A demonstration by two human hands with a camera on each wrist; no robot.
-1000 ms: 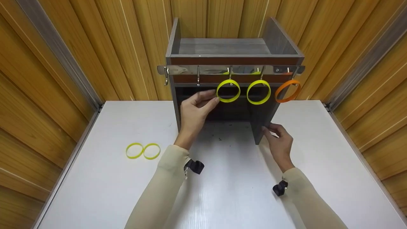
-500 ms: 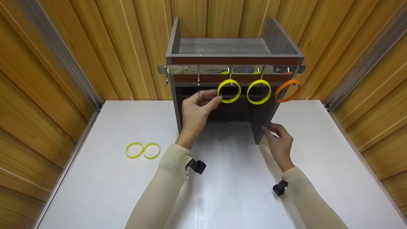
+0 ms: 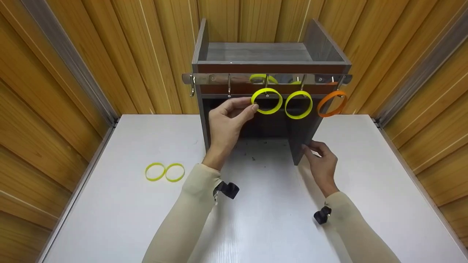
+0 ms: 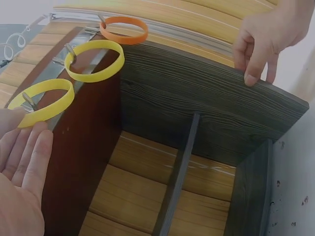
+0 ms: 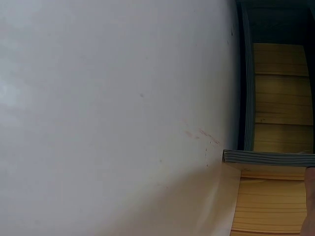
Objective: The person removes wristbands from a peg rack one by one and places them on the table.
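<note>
My left hand (image 3: 227, 124) pinches the left edge of a yellow wristband (image 3: 268, 113) between thumb and fingers. This band loops round the middle hook of a metal hook rail (image 3: 241, 79). To its right hang another yellow wristband (image 3: 299, 117) and an orange wristband (image 3: 322, 114), each on its own hook. Lower down, my right hand (image 3: 321, 164) grips the front edge of the right side panel (image 3: 298, 146) of a grey wooden shelf (image 3: 256, 54). The left wrist view shows the left fingers (image 4: 34, 162) under the nearest band (image 4: 49, 112).
Two yellow wristbands (image 3: 154, 178) lie side by side on the white table (image 3: 109, 212), left of the shelf. The two leftmost hooks (image 3: 229, 87) carry no band. Wood-patterned walls (image 3: 153, 54) stand behind and at both sides.
My left hand has shifted slightly up and to the right, and the band it pinches has risen and tilted with it. The right hand stays on the panel.
</note>
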